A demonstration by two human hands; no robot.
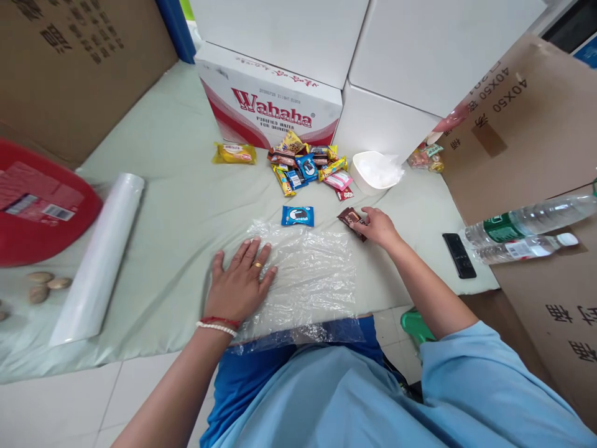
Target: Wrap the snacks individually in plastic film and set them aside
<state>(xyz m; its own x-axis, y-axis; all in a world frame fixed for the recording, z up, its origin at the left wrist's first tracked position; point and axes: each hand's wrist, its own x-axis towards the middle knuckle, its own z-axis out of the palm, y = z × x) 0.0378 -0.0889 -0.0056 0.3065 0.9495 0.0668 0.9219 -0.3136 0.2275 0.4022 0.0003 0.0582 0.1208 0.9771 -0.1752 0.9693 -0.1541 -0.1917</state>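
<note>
A light-blue shirt and blue trousers were nearest, with a green stool to the right. Clear film lay wrinkled on the cloth, its near end hanging over the table's edge above the lap. The left hand lay palm down on the film's left side, fingers spread, gripping nothing. Stones sat far to its left, beside a white roll and a red tub.

On the other side, a phone lay near two bottles. The right hand held the right end of a brown packet between thumb and fingers, just beyond the film's far right corner. A blue packet lay alone at the film's far edge.

Beyond it was a heap of snacks, between a yellow packet on the left and a white bowl with clear plastic in it. A Wahaha box stood behind the heap, with plain white boxes beside and above it.
</note>
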